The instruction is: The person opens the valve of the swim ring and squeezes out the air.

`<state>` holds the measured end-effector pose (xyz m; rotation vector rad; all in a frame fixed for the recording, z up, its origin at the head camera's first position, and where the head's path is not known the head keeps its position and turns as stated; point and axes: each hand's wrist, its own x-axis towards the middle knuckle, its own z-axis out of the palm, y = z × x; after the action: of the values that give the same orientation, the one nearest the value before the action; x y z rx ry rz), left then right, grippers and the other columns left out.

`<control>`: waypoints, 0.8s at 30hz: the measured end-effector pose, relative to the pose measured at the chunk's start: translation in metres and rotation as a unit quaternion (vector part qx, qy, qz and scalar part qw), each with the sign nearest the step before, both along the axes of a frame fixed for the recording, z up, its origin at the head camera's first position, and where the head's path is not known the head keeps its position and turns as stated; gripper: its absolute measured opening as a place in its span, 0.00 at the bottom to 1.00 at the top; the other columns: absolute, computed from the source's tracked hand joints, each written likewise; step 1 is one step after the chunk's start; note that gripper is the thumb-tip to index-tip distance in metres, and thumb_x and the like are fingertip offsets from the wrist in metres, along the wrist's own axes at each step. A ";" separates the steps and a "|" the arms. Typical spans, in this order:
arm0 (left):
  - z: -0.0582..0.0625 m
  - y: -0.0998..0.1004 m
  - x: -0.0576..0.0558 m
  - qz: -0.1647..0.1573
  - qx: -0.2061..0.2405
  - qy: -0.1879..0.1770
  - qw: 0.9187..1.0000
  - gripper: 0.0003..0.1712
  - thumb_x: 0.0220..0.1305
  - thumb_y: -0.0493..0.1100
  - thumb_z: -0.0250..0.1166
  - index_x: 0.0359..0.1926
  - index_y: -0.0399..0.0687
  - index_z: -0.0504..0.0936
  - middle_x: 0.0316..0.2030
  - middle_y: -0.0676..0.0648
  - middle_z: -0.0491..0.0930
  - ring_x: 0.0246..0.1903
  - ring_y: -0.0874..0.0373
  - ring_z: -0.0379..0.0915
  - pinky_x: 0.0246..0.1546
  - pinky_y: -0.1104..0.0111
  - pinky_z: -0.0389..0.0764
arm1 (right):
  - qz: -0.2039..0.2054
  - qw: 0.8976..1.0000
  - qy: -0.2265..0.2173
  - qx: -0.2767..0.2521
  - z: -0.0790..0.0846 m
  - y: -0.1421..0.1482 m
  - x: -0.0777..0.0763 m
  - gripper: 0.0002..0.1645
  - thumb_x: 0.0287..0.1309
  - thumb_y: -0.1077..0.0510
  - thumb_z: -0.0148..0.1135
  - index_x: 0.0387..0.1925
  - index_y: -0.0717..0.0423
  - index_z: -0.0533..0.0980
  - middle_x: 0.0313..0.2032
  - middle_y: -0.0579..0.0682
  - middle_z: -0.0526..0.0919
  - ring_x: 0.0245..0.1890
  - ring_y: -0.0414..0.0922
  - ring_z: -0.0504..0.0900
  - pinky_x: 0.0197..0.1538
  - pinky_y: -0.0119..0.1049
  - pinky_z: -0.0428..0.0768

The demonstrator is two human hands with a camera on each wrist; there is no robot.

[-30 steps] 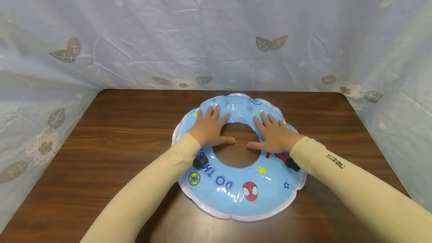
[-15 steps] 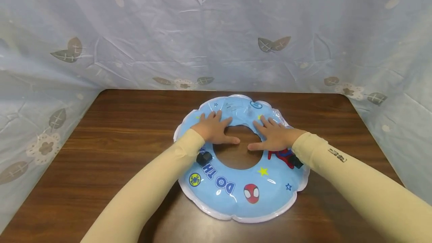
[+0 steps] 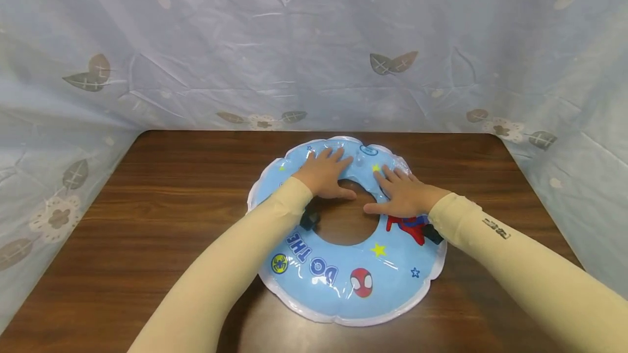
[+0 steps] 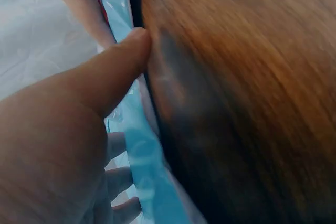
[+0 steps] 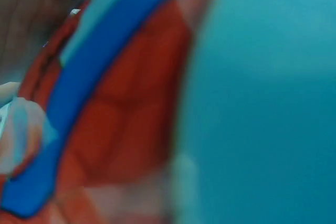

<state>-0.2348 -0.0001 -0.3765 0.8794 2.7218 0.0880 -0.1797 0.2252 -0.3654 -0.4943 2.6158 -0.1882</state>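
A light-blue inflatable swim ring with a white scalloped edge, a red mask print and yellow stars lies flat on the table. My left hand rests on its far left part, fingers spread and straight, thumb reaching over the central hole. On the far right part lies my right hand, fingers likewise spread, thumb at the hole's edge. In the left wrist view, the thumb of the left hand stands out over the hole beside the blue vinyl. Blurred red and blue print of the ring fills much of the right wrist view.
The dark brown wooden table carries the ring right of its middle. A pale blue curtain with leaf and flower prints hangs behind it and along both sides. Cream sleeves cover both forearms, and small black wrist cameras sit under the wrists.
My left hand has slid right and a little away along the ring, nearer the right hand. The right hand has barely shifted, and the ring stays in about the same place.
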 end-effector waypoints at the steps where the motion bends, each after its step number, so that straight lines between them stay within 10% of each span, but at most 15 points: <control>1: 0.000 0.000 -0.001 0.002 0.004 -0.011 1.000 0.56 0.65 0.76 0.60 0.83 0.56 0.53 0.83 0.44 0.45 0.81 0.40 0.39 0.76 0.38 0.48 | 0.000 1.000 -0.003 0.002 -0.001 0.000 0.000 0.65 0.63 0.20 0.49 0.81 0.64 0.49 0.80 0.70 0.46 0.78 0.73 0.43 0.74 0.71 0.46; 13: 0.000 -0.003 -0.002 0.010 0.006 -0.042 0.999 0.54 0.66 0.76 0.57 0.82 0.55 0.55 0.82 0.44 0.48 0.81 0.40 0.41 0.76 0.39 0.48 | 0.001 1.000 0.001 -0.021 -0.006 0.005 -0.002 0.66 0.62 0.17 0.46 0.80 0.63 0.51 0.80 0.69 0.45 0.78 0.72 0.41 0.75 0.71 0.43; 24: 0.013 -0.074 0.067 -0.019 0.047 -0.009 0.999 0.71 0.49 0.84 0.66 0.83 0.53 0.50 0.82 0.39 0.43 0.81 0.37 0.32 0.74 0.33 0.39 | 0.007 0.994 0.081 -0.071 0.002 0.011 0.067 0.72 0.53 0.18 0.59 0.81 0.61 0.49 0.81 0.65 0.47 0.80 0.66 0.42 0.74 0.74 0.38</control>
<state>-0.1681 -0.0736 -0.3630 0.9505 2.7016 0.2165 -0.1125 0.2366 -0.3639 -0.5990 2.7680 -0.3456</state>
